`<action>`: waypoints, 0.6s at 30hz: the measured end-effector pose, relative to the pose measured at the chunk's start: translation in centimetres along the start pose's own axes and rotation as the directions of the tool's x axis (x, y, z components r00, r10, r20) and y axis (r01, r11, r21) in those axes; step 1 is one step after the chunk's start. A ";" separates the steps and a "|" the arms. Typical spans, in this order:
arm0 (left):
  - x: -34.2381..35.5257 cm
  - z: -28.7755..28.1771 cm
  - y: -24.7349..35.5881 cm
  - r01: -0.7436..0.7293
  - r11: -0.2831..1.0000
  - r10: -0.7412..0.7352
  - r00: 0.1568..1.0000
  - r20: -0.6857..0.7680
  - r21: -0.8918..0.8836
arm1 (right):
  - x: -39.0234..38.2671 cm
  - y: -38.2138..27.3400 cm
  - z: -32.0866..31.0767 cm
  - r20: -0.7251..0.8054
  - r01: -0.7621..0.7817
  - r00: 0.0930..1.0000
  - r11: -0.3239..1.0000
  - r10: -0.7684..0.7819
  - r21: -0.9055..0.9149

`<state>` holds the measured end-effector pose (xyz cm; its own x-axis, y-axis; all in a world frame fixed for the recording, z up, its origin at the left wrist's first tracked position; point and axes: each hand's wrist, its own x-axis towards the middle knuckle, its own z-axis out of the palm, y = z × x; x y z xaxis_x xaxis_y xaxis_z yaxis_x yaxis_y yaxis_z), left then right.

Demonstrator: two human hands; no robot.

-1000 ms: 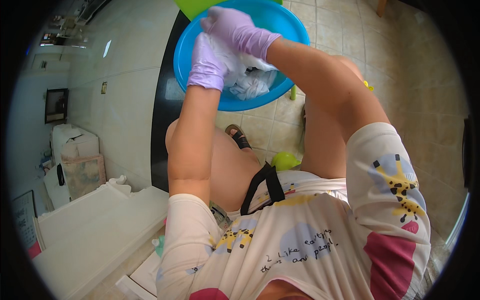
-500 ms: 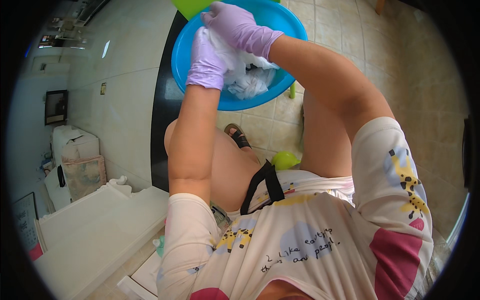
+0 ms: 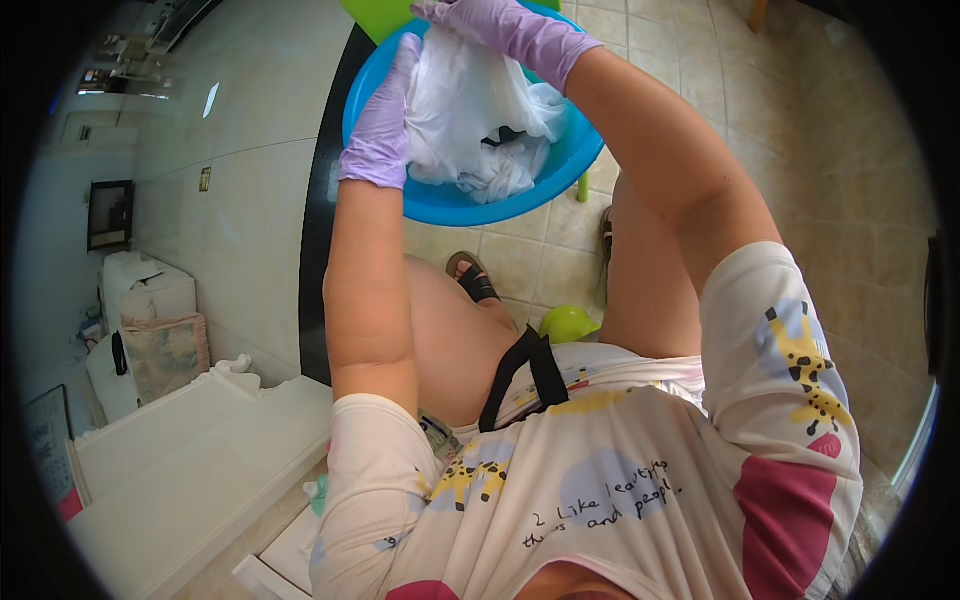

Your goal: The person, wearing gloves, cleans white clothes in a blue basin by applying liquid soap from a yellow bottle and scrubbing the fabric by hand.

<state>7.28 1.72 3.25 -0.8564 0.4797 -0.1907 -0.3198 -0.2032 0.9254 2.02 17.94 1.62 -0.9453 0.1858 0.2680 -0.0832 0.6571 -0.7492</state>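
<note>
Tiled floor (image 3: 800, 130), beige, pale wall to left with dark strip at base. Blue basin (image 3: 480, 205) on floor ahead of seated person. White cloth (image 3: 470, 120) bunched, lifted partly above basin, lower folds inside it. Left hand (image 3: 385, 125), purple glove, clasped on cloth's left edge. Right hand (image 3: 500, 25), purple glove, gripping cloth's top. Green tub (image 3: 380, 15) just beyond basin. Sandalled foot (image 3: 472, 280) near basin. White furniture (image 3: 170, 450) at lower left.
</note>
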 end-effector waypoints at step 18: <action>2.6 -9.8 -0.7 -0.114 0.921 0.033 0.976 -0.215 -0.372 | -4.3 2.6 -2.1 0.430 -0.087 0.901 0.941 -0.066 0.327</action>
<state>1.30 -5.31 -1.09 -0.9338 0.2776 -0.2258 -0.3482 -0.5593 0.7523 6.48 20.42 -0.23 -0.9814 -0.1898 0.0302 -0.0989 0.3638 -0.9262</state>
